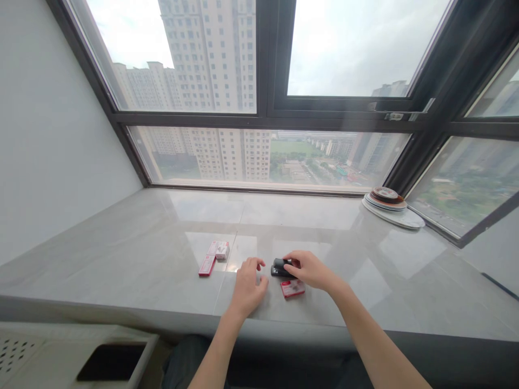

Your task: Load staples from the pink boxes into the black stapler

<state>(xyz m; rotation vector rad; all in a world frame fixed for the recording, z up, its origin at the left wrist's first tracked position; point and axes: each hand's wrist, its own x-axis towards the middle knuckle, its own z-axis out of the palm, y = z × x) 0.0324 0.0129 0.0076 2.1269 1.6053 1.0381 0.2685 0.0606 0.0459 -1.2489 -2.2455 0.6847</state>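
Observation:
A small black stapler (279, 269) lies on the grey sill, its far end showing. My right hand (307, 268) grips it from the right, thumb and fingers closed about its upper part. Just left of the stapler, my left hand (248, 284) rests over the sill with curved fingers apart and nothing in them. A flat red-and-white box (292, 289) lies in front of the stapler, below my right hand. Farther left sit more small boxes: a white box (222, 250) and a red-and-white box (207, 266), with another one behind them.
A stack of plates or round trays (389, 206) stands in the back right corner by the window frame. The glossy tiled sill (133, 259) ends at a front edge. Below left is a white plastic basket (48, 351) with a dark rectangular object (111, 362).

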